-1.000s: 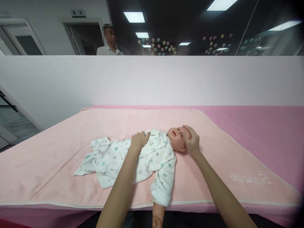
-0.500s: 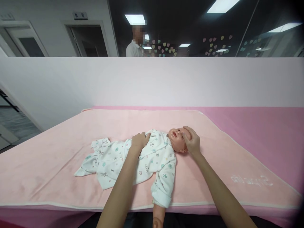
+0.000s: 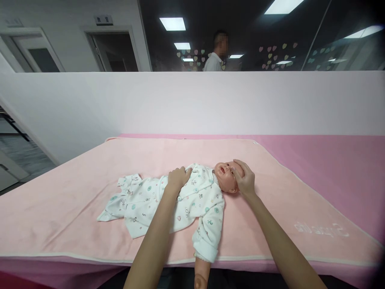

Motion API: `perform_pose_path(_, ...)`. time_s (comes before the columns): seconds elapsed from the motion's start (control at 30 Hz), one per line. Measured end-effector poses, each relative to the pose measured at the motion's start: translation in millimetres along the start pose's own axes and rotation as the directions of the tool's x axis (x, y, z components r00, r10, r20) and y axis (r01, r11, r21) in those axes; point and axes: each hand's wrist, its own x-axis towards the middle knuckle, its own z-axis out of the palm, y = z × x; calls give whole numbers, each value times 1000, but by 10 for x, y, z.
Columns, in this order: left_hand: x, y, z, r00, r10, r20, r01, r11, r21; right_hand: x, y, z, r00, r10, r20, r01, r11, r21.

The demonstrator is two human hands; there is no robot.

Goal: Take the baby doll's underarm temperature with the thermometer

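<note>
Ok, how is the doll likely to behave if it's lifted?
The doll probably has a firm, slippery head, given its smooth, glossy surface. Its trouser legs will likely flop, since they lie flat and creased. The bare arm may swing or snag, as it juts past the blanket's front edge.

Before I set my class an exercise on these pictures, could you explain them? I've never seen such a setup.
There is no machine here: the two bare hands belong to the person wearing the camera. It sits on their head and looks forward and down, so their forearms enter from the bottom. A doll in printed clothes lies on a pink blanket, one arm reaching past the near edge. The left hand rests on its body; the right hand lies over its forehead. How firmly either holds, I cannot tell. Beyond the white wall, another person is visible.
</note>
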Motion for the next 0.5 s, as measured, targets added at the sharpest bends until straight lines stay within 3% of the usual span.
perform_pose_path(0.23,14,-7,9,1000,-2,4,2,1000,-2,82,154,13,966,251,62,-258,939,226)
perform_pose_path(0.4,5,-1,-1,1000,-6,3,6,1000,6,128,276,43,881,447,151,-471,809,352)
perform_pose_path(0.5,-9,6,-14,1000,-7,7,7,1000,2,112,386,36,851,505,142,-519,774,363)
